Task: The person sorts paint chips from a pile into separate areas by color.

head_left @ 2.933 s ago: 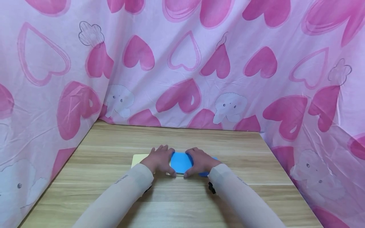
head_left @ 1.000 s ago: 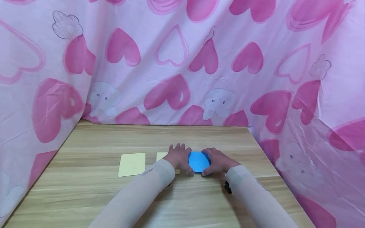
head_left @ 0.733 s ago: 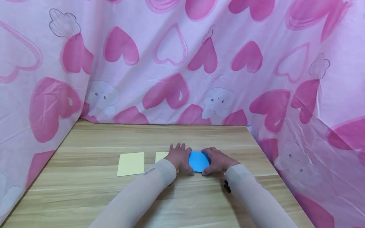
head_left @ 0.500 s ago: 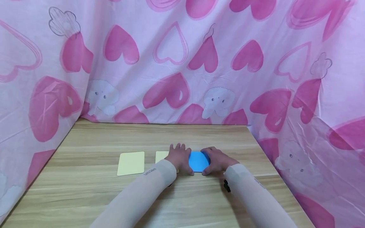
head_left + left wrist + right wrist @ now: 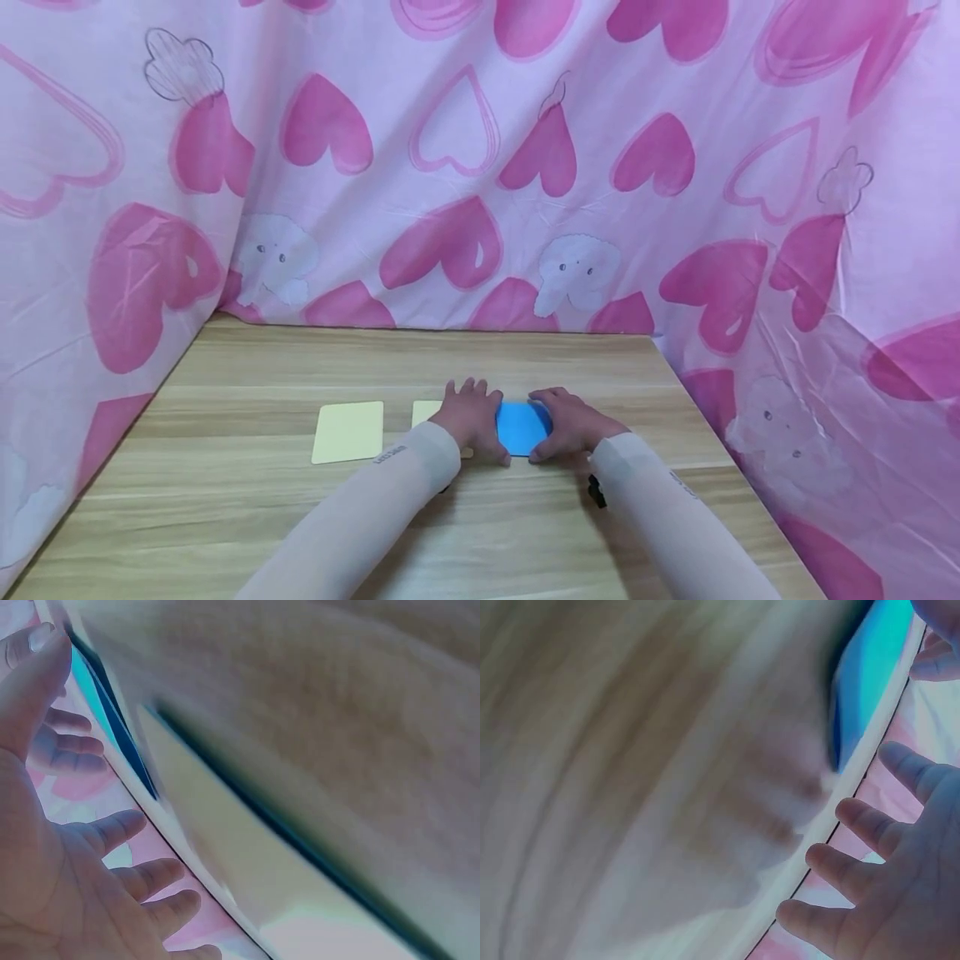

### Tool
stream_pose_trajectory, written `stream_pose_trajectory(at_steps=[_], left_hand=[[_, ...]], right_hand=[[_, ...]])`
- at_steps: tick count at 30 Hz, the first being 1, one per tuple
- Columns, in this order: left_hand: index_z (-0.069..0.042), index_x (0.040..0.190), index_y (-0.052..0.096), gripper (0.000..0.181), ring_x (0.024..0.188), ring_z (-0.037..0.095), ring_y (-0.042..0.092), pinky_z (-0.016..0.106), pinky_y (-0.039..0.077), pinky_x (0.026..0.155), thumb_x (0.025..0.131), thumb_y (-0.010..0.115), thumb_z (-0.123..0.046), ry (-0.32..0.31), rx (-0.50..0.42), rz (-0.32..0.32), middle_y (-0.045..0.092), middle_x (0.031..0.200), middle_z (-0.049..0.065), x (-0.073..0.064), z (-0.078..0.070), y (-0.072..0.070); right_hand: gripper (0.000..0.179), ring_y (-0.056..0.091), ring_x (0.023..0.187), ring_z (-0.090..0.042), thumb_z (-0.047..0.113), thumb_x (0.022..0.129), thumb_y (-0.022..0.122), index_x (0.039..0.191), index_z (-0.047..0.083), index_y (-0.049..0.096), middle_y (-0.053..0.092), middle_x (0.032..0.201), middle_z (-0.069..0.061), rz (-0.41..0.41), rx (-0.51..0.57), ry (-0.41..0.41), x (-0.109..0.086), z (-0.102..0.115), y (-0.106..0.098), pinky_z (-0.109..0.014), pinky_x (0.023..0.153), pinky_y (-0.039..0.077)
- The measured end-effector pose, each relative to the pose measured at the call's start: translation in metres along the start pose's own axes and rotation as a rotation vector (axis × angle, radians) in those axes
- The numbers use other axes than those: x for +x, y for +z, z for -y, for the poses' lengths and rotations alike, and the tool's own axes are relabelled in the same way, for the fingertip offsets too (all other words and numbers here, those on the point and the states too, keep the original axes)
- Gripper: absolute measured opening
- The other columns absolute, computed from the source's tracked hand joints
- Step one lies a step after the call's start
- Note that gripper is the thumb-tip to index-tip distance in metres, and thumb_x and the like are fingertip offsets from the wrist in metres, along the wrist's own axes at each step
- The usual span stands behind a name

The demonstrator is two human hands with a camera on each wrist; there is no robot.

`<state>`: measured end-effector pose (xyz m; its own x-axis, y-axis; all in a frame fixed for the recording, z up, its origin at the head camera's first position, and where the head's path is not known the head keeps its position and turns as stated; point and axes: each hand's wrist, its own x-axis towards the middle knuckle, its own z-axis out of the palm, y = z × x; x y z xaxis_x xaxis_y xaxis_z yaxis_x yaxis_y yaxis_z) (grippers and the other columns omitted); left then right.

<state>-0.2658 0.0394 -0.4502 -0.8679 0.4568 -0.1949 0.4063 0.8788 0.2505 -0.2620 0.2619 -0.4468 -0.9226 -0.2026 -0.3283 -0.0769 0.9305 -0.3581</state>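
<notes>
In the head view a blue square card (image 5: 523, 429) lies at the right of a row on the table. My left hand (image 5: 471, 417) holds its left edge between thumb and index finger. On the opposite edge, my right hand (image 5: 572, 423) grips it the same way. The remaining fingers of both hands are spread, as the wrist views show. Under my left hand and wrist is a pale yellow card (image 5: 426, 411), mostly covered. Another yellow card (image 5: 348, 432) lies further left. The blue card (image 5: 870, 675) shows a darker blue lower edge in the right wrist view.
The wood-grain table (image 5: 360, 358) reaches back to a pink curtain (image 5: 337, 208) with hearts, which also hangs along both sides. A small black device (image 5: 596, 492) sits under my right wrist.
Since the earliest frame, both hands have moved the blue card rightward, off the middle yellow card to where a darker blue piece showed. Over the last second the hands have barely moved.
</notes>
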Motion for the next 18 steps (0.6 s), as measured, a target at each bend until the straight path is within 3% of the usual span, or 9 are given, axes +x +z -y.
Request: stream_pose_trajectory(at_steps=[11, 18], left_hand=[[-0.017, 0.155, 0.051, 0.107, 0.157, 0.04, 0.032, 0.068, 0.021, 0.125, 0.07, 0.087, -0.07, -0.012, -0.001, -0.023, 0.045, 0.163, 0.015, -0.014, 0.019, -0.007], [-0.018, 0.151, 0.054, 0.103, 0.157, 0.041, 0.031, 0.069, 0.02, 0.125, 0.069, 0.088, -0.07, -0.041, -0.033, -0.053, 0.043, 0.164, 0.016, -0.021, 0.038, -0.007]], right_hand=[[0.106, 0.045, 0.143, -0.032, 0.048, 0.069, 0.097, 0.158, 0.024, 0.045, 0.041, 0.163, -0.007, -0.003, -0.008, -0.093, 0.006, 0.022, 0.002, -0.061, 0.111, 0.049], [0.105, 0.045, 0.142, -0.033, 0.051, 0.069, 0.096, 0.158, 0.026, 0.046, 0.042, 0.161, -0.006, 0.006, -0.019, -0.128, 0.014, 0.038, 0.007, -0.062, 0.105, 0.052]])
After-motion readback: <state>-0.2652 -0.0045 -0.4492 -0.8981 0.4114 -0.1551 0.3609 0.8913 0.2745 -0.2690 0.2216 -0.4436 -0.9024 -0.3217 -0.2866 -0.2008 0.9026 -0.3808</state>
